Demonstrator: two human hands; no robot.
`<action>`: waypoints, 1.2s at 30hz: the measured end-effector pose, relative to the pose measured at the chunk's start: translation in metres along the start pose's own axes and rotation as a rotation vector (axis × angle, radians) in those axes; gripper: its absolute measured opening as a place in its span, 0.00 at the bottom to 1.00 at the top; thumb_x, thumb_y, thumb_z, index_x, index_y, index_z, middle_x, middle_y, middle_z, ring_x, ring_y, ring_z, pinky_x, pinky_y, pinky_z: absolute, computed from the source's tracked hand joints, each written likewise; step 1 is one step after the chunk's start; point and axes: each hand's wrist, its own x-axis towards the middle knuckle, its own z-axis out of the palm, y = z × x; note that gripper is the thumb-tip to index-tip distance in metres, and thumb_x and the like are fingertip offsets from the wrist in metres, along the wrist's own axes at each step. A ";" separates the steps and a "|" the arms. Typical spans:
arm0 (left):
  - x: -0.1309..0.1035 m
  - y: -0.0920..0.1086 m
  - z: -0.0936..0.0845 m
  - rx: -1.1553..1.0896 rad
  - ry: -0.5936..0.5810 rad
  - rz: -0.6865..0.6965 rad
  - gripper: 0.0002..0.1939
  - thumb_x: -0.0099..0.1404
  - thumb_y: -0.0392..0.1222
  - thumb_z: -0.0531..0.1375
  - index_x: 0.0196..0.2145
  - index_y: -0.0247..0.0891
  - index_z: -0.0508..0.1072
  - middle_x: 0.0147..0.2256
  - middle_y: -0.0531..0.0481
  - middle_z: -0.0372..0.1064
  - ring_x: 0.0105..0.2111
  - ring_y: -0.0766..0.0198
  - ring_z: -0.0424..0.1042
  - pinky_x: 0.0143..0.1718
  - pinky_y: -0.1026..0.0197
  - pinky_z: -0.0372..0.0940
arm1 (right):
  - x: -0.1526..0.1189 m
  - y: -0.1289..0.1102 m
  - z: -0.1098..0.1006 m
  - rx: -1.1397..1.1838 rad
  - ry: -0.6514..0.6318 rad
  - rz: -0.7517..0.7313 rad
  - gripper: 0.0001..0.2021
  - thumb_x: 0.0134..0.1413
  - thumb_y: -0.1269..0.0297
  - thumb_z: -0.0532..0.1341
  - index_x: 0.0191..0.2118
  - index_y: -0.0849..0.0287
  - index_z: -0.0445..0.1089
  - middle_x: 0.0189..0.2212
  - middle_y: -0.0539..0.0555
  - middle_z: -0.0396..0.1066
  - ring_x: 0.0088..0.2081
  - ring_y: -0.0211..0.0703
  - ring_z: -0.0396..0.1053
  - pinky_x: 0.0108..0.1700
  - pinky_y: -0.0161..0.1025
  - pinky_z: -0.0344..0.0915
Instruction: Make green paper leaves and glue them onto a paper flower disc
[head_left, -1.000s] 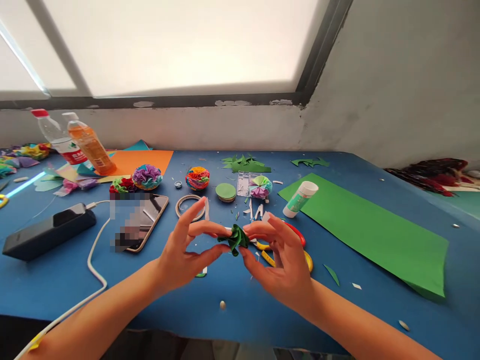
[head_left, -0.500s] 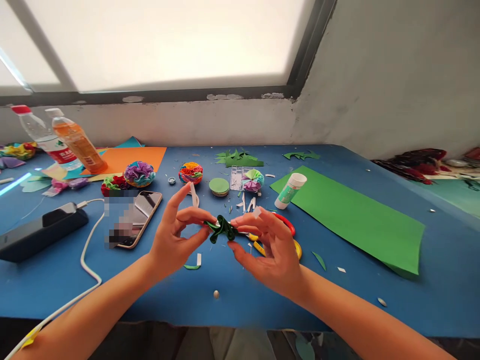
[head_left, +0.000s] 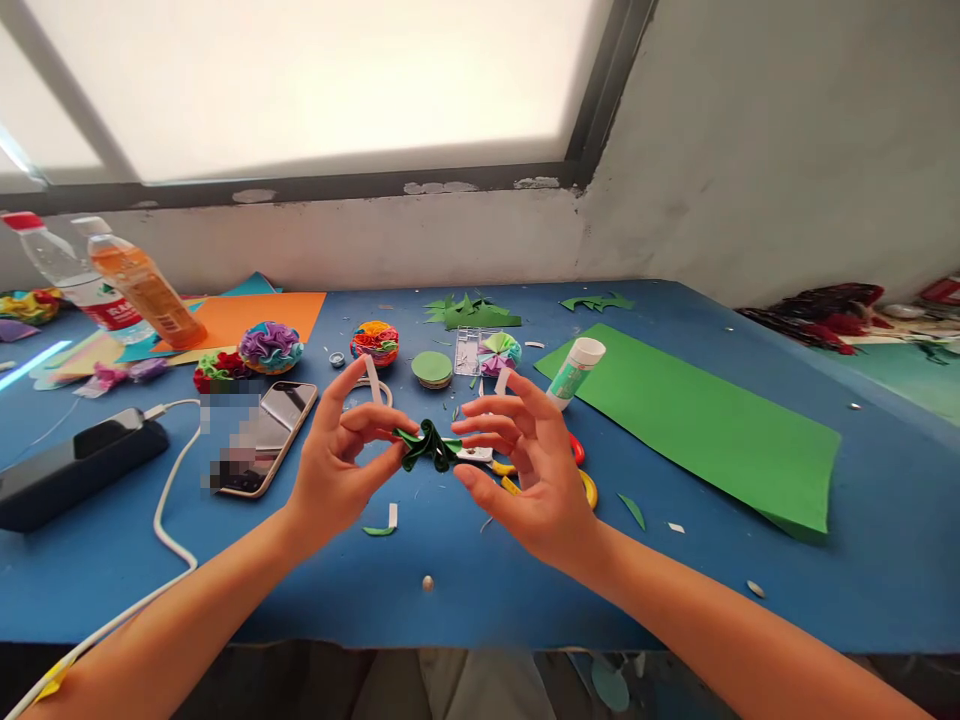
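A dark green piece of ruffled paper [head_left: 427,447] is held in the air above the table. My left hand [head_left: 341,440] pinches its left end between thumb and fingers. At its right end my right hand [head_left: 529,460] is open, thumb and fingers parted around the edge; whether a fingertip touches it I cannot tell. A white strip [head_left: 373,380] clings to my left index fingertip, and a small white piece [head_left: 502,382] to the right one. Beneath my right hand lie scissors [head_left: 589,488] with red and yellow handles, partly hidden.
A glue stick [head_left: 576,372] stands by a large green paper sheet [head_left: 712,430] on the right. Colourful paper balls [head_left: 271,346], round green discs [head_left: 432,369] and green scraps [head_left: 480,312] lie farther back. On the left are a phone [head_left: 281,435], a cable [head_left: 161,520] and two bottles [head_left: 146,285].
My right fingers have spread apart from the ruffled paper's right side. The paper looks more opened out in my left hand. The whole view has shifted slightly.
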 end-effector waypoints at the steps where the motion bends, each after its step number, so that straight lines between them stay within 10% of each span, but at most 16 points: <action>1: 0.000 0.000 0.000 0.006 -0.005 0.013 0.39 0.56 0.28 0.62 0.60 0.47 0.51 0.31 0.55 0.73 0.34 0.67 0.74 0.37 0.63 0.70 | 0.000 0.001 0.000 0.010 -0.013 0.004 0.36 0.49 0.72 0.62 0.59 0.40 0.45 0.47 0.52 0.63 0.43 0.40 0.69 0.45 0.44 0.71; 11: -0.005 -0.004 0.000 0.185 -0.118 0.260 0.42 0.55 0.26 0.62 0.61 0.47 0.49 0.34 0.51 0.73 0.34 0.65 0.73 0.37 0.61 0.71 | -0.002 0.003 0.004 -0.043 -0.009 0.097 0.35 0.51 0.72 0.60 0.60 0.43 0.44 0.41 0.50 0.68 0.41 0.40 0.70 0.42 0.42 0.71; 36: -0.008 -0.005 0.006 0.209 -0.043 -0.138 0.40 0.55 0.35 0.65 0.60 0.43 0.50 0.29 0.51 0.76 0.28 0.61 0.76 0.24 0.66 0.71 | 0.000 0.005 0.008 -0.086 -0.062 0.259 0.31 0.52 0.66 0.61 0.59 0.50 0.47 0.37 0.50 0.70 0.42 0.41 0.70 0.50 0.48 0.66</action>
